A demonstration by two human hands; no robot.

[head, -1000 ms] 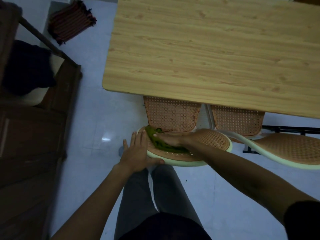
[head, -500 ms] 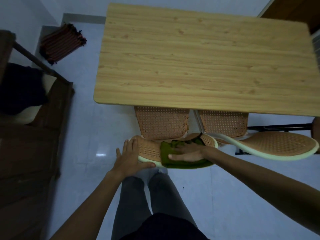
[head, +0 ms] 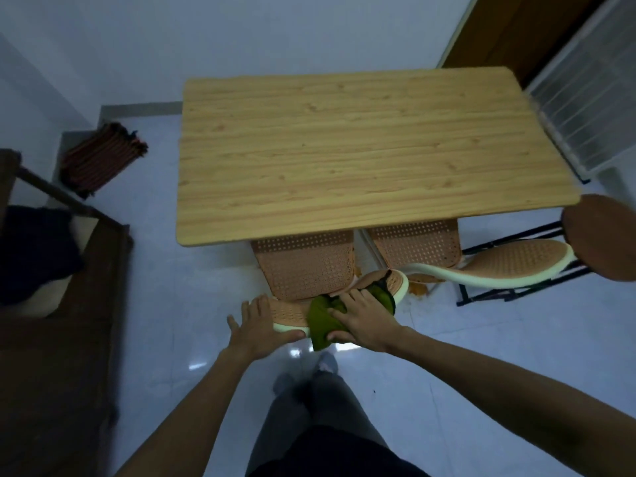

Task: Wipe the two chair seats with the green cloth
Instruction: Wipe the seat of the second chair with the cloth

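Observation:
Two orange perforated chairs with pale green rims stand tucked under the near edge of a wooden table. On the left chair (head: pixel 303 270), my right hand (head: pixel 364 318) presses the green cloth (head: pixel 323 321) flat against the top rim, fingers spread over it. The cloth hangs a little over the near edge. My left hand (head: pixel 258 325) rests on the same rim at its left end, thumb under the edge. The right chair (head: pixel 509 259) stands untouched beside it.
The wooden table (head: pixel 358 149) fills the middle. A brown round stool (head: pixel 602 235) stands at the far right. Dark wooden furniture (head: pixel 58 321) lines the left side. A striped folded cloth (head: pixel 103 160) lies on the floor at the back left. My legs are below, on white tiles.
My right hand has slid the green cloth from the left part of the rim towards its right end. The view has pulled back and up. My left hand stays on the rim.

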